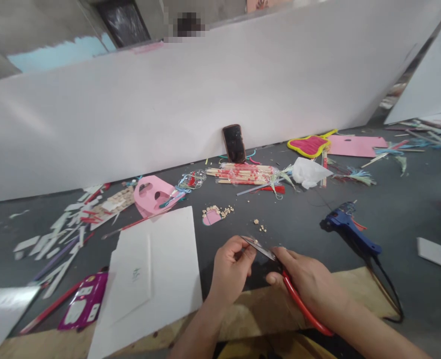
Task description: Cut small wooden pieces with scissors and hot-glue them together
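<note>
My right hand (310,279) is wrapped round red-handled scissors (293,299), whose metal blades point up and left. Close to the blade tips, the fingers of my left hand (232,262) are pinched together. What they hold is too small to make out. Just beyond the blades lie a few small beige cut pieces (260,226). Farther off, a pile of similar pieces (226,212) surrounds a small pink rounded card piece (212,217) on the dark table (291,204).
White sheets (175,259) lie to the left, near a purple packet (84,301) and white strips (61,229). A blue glue gun (351,229) with its cord rests at right. Behind are wrapped sticks (243,173), a phone (234,143) and a white partition (160,109).
</note>
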Tool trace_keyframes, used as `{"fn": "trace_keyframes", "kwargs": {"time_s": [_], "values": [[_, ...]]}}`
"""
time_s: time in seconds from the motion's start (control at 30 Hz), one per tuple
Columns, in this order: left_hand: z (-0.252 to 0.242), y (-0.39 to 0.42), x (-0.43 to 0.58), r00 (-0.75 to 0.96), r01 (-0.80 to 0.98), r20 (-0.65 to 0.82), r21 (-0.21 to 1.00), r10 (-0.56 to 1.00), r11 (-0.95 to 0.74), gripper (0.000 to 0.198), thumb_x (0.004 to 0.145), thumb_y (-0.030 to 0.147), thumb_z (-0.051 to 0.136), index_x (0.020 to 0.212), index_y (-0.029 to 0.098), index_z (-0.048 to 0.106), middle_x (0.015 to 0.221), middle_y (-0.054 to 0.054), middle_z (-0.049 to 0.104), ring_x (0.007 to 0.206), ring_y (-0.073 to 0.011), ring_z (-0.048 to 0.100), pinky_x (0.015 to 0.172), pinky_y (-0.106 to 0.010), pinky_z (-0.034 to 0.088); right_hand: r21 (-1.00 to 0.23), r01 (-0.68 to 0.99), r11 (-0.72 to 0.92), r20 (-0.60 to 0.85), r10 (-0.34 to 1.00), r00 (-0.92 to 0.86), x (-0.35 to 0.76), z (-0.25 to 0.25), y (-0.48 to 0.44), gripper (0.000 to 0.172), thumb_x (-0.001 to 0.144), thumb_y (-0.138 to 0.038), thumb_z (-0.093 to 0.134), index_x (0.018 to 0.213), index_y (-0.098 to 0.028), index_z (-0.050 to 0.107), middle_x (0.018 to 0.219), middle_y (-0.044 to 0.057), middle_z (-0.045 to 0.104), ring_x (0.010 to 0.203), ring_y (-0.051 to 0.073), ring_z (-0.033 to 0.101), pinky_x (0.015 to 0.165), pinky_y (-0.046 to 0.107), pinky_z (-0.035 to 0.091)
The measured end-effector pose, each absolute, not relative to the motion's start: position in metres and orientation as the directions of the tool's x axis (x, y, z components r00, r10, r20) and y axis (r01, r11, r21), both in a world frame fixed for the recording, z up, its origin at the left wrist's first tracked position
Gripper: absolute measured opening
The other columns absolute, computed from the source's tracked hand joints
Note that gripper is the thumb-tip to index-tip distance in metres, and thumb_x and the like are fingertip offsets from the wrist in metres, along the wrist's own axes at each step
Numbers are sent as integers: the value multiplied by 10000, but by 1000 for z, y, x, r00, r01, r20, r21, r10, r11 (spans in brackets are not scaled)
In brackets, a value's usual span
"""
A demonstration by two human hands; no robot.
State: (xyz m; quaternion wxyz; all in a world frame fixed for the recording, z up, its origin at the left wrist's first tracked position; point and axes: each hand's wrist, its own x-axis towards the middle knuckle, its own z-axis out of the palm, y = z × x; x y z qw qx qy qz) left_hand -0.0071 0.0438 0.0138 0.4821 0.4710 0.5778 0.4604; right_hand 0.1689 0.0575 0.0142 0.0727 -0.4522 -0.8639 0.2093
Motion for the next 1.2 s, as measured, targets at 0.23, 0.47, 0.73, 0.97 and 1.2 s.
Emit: {"fn": "trace_keyframes", "kwargs": {"time_s": [0.23, 0.47, 0.73, 0.97, 1.2], "values": [[13, 42, -7, -99, 83, -176, 979, 979, 184, 167, 783, 308, 593, 769, 144, 622, 656, 19, 552, 434, -56, 477, 439, -180, 367, -347, 784, 515, -33, 829, -559, 174, 17, 60, 462, 847, -554, 448, 1142, -199, 483, 905, 94, 644, 808, 267, 643, 643, 351, 483], [9, 39, -4, -68, 72, -186, 979, 980, 191, 223, 805, 344, 565, 860, 136, 626, 513, 56, 450, 430, -76, 437, 435, -187, 352, -330, 769, 548, 45, 822, -567, 175, 16, 58, 477, 821, -525, 500, 1153, -182, 491, 938, 119, 652, 831, 271, 635, 641, 359, 487], [15, 40, -5, -63, 120, -113, 985, 992, 120, 216, 803, 319, 570, 756, 129, 663, 677, -3, 550, 460, -64, 431, 431, -190, 347, -354, 756, 551, 30, 814, -580, 175, 19, 57, 455, 826, -491, 515, 1146, -168, 520, 919, 117, 665, 823, 271, 634, 657, 366, 484], [15, 37, -5, -64, 201, -113, 972, 991, 124, 200, 811, 304, 559, 771, 171, 702, 739, -20, 635, 479, -83, 469, 436, -197, 349, -324, 765, 557, 43, 816, -576, 173, 13, 53, 416, 873, -500, 460, 1104, -164, 539, 844, 93, 667, 727, 245, 659, 594, 326, 480], [12, 34, -2, -86, 236, -103, 964, 991, 120, 221, 837, 311, 527, 753, 160, 666, 729, -22, 625, 479, -75, 465, 422, -181, 339, -421, 741, 523, 29, 824, -566, 175, 8, 53, 285, 933, -424, 372, 961, -218, 567, 709, 36, 667, 629, 190, 655, 537, 251, 429]]}}
